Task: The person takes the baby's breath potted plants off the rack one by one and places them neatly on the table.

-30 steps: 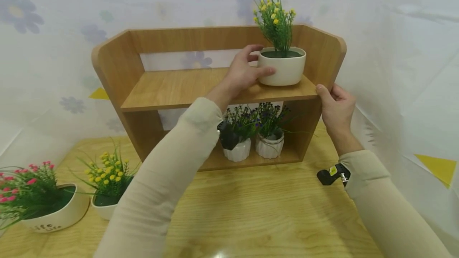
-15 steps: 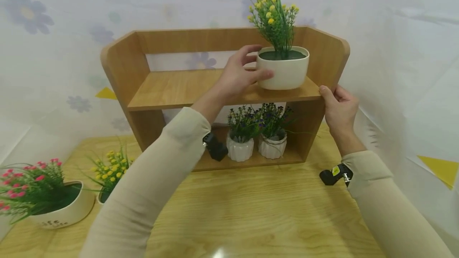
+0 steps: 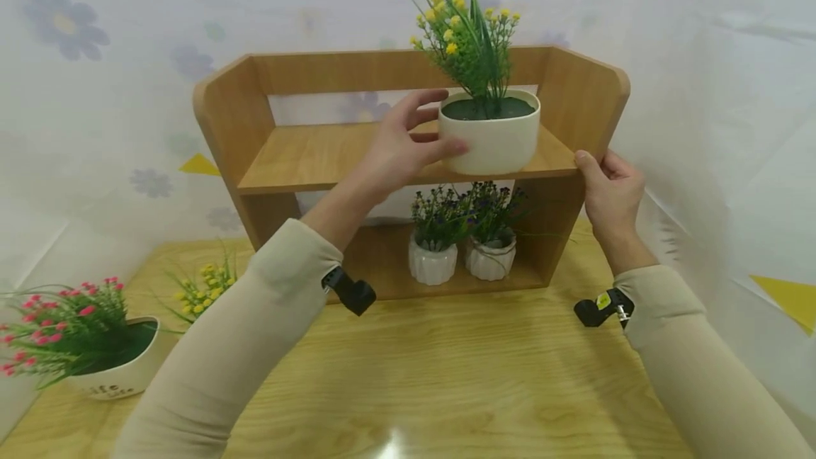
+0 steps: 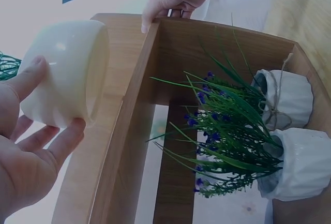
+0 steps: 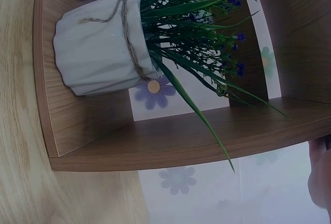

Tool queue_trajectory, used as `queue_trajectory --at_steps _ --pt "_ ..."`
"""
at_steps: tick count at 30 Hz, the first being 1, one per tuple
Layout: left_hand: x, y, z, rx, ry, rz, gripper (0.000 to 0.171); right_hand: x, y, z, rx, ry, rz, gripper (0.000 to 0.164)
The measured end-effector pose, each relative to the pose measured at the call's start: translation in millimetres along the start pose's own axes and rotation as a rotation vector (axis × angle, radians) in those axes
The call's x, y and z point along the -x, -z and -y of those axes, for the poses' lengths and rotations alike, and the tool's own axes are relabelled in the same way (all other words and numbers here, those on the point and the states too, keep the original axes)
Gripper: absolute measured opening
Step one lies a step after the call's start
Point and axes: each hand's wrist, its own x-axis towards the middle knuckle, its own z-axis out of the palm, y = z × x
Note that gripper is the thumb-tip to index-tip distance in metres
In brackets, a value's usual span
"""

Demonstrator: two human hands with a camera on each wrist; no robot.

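Note:
My left hand [image 3: 401, 144] grips the left end of a cream oval flower pot [image 3: 494, 140], thumb on its front and fingers round the back. Yellow flowers and tall green grass [image 3: 472, 48] rise from it. In the left wrist view the underside of the pot [image 4: 67, 74] shows, raised off the upper board of the wooden shelf [image 4: 137, 115]. My right hand [image 3: 615, 186] holds the right side panel of the shelf, thumb on its front edge at the upper board. Only part of that right hand [image 5: 319, 177] appears in the right wrist view.
Two white fluted pots, one plain [image 3: 433, 261] and one tied with twine [image 5: 98, 45], stand on the lower shelf with purple flowers. On the table at left are a pink-flowered pot [image 3: 121, 374] and a yellow-flowered plant [image 3: 204, 292], partly behind my left sleeve.
My left hand has drawn the cream pot toward me and a little left, away from the shelf's right panel. My right hand keeps its hold on the panel.

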Motion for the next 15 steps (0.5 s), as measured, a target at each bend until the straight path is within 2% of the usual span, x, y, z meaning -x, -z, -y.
queue_trajectory --at_steps 10,15 --pt "27.8 10.4 2.9 -0.026 0.021 0.003 0.073 -2.7 2.4 -2.0 0.014 0.013 -0.014 0.018" --pt "43.8 15.1 2.7 -0.021 0.011 0.001 0.072 -3.1 1.6 -0.8 0.016 0.026 -0.012 0.017"
